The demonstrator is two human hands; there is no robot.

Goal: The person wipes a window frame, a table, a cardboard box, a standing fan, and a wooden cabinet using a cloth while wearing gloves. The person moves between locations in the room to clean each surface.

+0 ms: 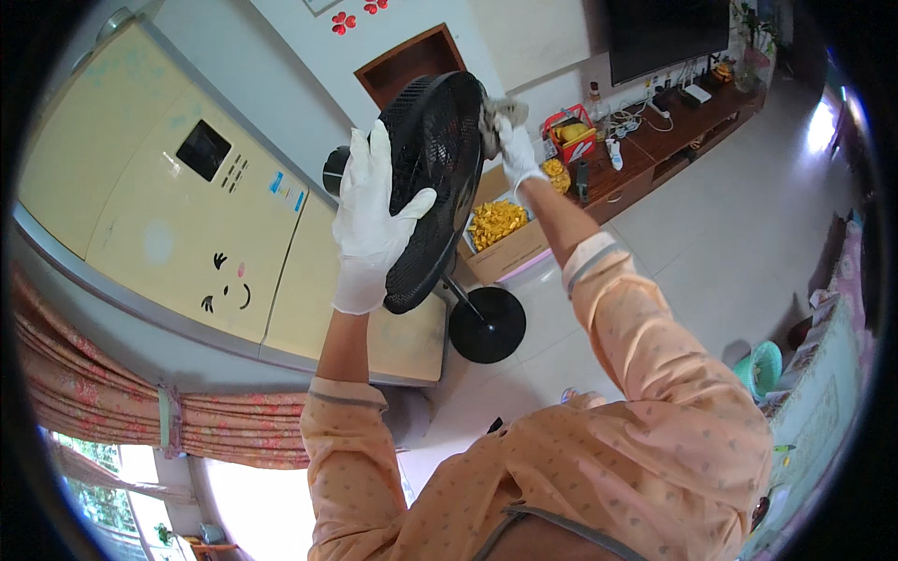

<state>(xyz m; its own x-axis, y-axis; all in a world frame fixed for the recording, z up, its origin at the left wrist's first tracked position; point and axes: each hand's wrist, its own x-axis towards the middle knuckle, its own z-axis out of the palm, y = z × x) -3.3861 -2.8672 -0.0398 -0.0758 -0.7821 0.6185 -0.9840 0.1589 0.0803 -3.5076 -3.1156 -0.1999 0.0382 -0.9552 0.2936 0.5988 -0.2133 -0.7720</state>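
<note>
A black pedestal fan [428, 189] stands before me, its round wire-mesh cage tilted in view and its round base [487, 325] on the floor. My left hand [372, 217], in a white glove, lies against the back side of the cage with the thumb spread over the rim. Also gloved in white, my right hand [518, 151] grips a crumpled grey cloth [501, 119] at the front edge of the cage. The fan's motor housing [335, 170] shows partly behind my left fingers.
A cream refrigerator [168, 203] rises at the left. Behind the fan, a cardboard box [515, 251] holds a tub of yellow-wrapped pieces [497, 223]. Along the wall, a dark wooden TV cabinet [631, 165] carries a red basket [574, 133] and cables. A green basket [759, 369] is at the right.
</note>
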